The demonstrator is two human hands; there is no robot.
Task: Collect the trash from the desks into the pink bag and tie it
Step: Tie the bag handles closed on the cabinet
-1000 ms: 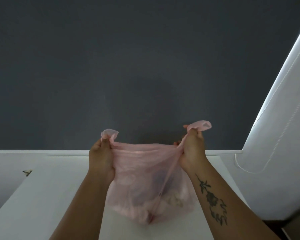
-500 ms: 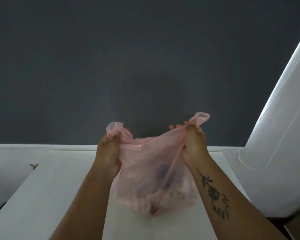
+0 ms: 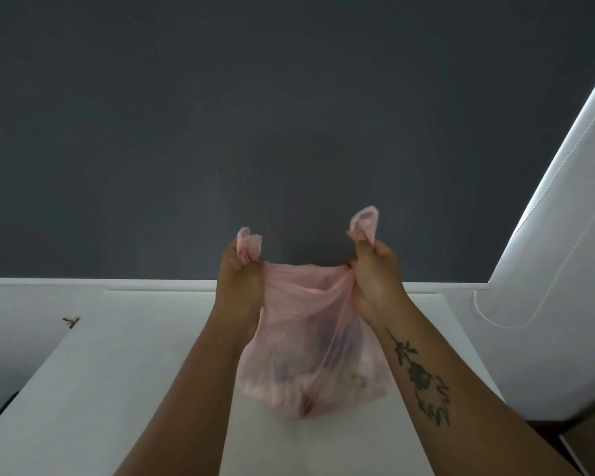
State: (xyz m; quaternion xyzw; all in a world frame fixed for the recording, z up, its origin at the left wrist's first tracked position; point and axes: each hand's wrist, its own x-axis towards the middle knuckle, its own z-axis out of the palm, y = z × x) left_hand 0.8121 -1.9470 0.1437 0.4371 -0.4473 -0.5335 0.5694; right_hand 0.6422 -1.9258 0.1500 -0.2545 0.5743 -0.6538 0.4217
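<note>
A thin pink plastic bag (image 3: 310,355) hangs between my hands over the white desk (image 3: 117,389), its bottom resting on or just above the desktop. Dim shapes of trash show through its lower part. My left hand (image 3: 239,280) is closed around the bag's left handle, whose loop sticks up above my fist. My right hand (image 3: 375,269) grips the right handle, its loop also poking up. The bag's mouth is stretched between the two fists.
A dark grey wall (image 3: 255,132) rises behind the desk. A white roller blind with a bead cord (image 3: 547,252) hangs at the right. A small dark bit (image 3: 71,320) lies at the desk's left edge.
Both hands have risen slightly and pulled apart again, stretching the bag's mouth taut after it had slackened half a second ago. The handles stay gripped.
</note>
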